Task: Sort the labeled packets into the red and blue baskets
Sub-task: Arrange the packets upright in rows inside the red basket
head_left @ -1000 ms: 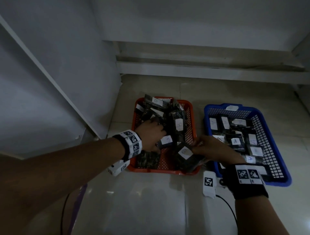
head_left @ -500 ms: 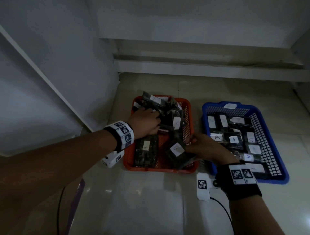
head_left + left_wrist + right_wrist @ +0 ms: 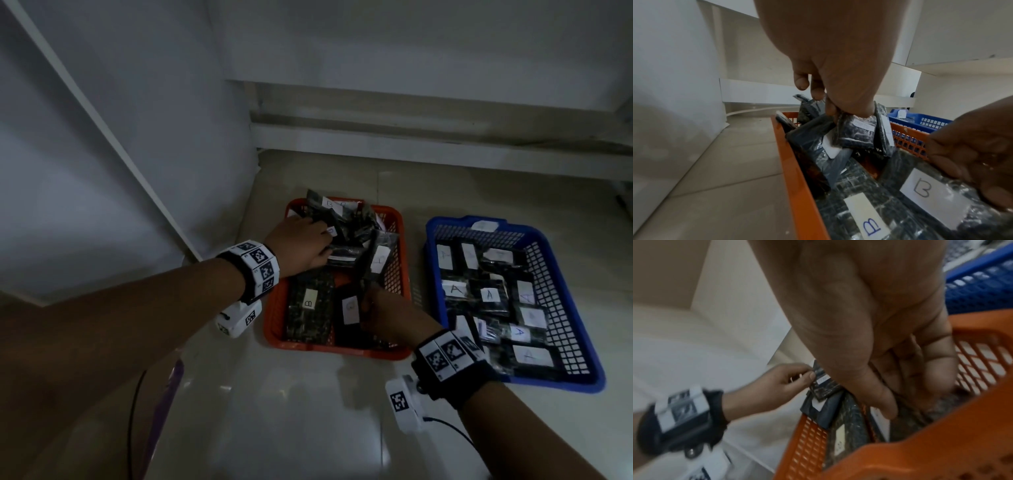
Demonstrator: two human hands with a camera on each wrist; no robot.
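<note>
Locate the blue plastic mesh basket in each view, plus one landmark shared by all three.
Head: blue plastic mesh basket at right of centre, holding dark packets with white A labels.
Left wrist: small at the right edge, behind the far wall of the red plastic mesh basket.
Right wrist: blurred in the top right corner.
Shared landmark: the red basket, directly beside the blue one.
</note>
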